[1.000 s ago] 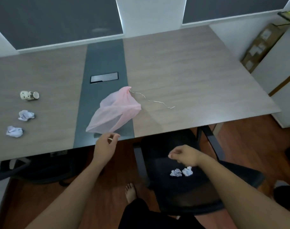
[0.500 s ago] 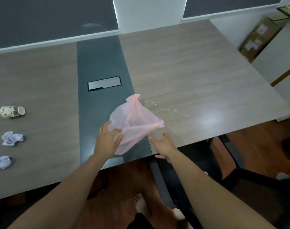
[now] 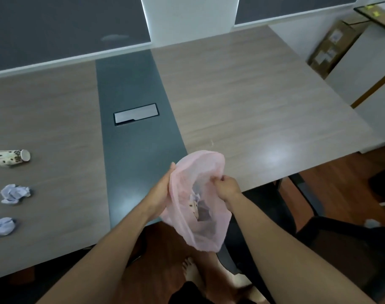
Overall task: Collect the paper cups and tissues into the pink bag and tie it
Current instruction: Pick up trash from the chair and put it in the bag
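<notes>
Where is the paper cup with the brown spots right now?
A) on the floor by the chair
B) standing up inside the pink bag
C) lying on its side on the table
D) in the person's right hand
C: the paper cup lies tipped over on the table at the far left, well apart from the pink bag that both hands hold.

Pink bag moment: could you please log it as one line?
pink bag: held open off table | left hand, right hand: gripping rim | paper cup, two tissues: on table
</notes>
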`<state>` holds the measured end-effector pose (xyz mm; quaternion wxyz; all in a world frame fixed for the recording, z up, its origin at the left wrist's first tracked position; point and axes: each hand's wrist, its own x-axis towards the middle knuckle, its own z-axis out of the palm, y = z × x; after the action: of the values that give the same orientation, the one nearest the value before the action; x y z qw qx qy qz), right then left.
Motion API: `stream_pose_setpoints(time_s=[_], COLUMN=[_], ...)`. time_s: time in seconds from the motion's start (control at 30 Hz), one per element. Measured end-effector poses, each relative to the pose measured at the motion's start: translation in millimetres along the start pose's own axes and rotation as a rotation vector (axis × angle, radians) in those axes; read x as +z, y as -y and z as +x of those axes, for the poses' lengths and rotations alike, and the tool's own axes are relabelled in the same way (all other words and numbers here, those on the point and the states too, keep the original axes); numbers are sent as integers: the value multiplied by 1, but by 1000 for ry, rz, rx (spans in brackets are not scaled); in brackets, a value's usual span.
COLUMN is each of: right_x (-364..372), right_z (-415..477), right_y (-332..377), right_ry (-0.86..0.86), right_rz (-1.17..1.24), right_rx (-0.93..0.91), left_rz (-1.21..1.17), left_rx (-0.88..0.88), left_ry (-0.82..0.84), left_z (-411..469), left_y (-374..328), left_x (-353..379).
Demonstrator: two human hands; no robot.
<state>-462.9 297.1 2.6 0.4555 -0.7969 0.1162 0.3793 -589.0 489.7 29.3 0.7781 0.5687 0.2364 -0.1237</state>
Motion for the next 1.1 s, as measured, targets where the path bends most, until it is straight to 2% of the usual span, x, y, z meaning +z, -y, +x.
stream_pose_setpoints(time_s=[0.03,0.1,0.2,0.33,0.5,0.67,0.87,0.93,0.97,1.03,1.1], right_x=[-6,-25,-68,-128,-172,-186,-177,-174,-173,-173,-176], right_z=[-2,-5,-4,-5,-10,5,45,59,67,81,95], right_y=[-3,-10,-25,-49,-84,-125,-172,-183,-187,-196,-204], right_ry=[-31,-109,-197,-278,-342,-288,-146,-119,-102,-50,15], right_rz=[31,42,13,-52,-75,-40,-37,7,41,103,107], right_rx=[7,4,-7,3,39,102,139,141,147,160,149], left_rz=[-75,-57,167,275,530,775,741,827,897,1130,1373], left_rx=[-14,-35,-82,-147,-93,-21,140,188,204,188,82], left_ry=[84,109,24,-19,-217,-366,-459,-400,-306,-25,201], left_z=[-2,-5,-5,5,31,57,71,77,79,83,85], left_y=[4,13,33,51,73,102,137,146,149,155,162], left_x=[1,7,22,60,101,113,120,117,116,113,114])
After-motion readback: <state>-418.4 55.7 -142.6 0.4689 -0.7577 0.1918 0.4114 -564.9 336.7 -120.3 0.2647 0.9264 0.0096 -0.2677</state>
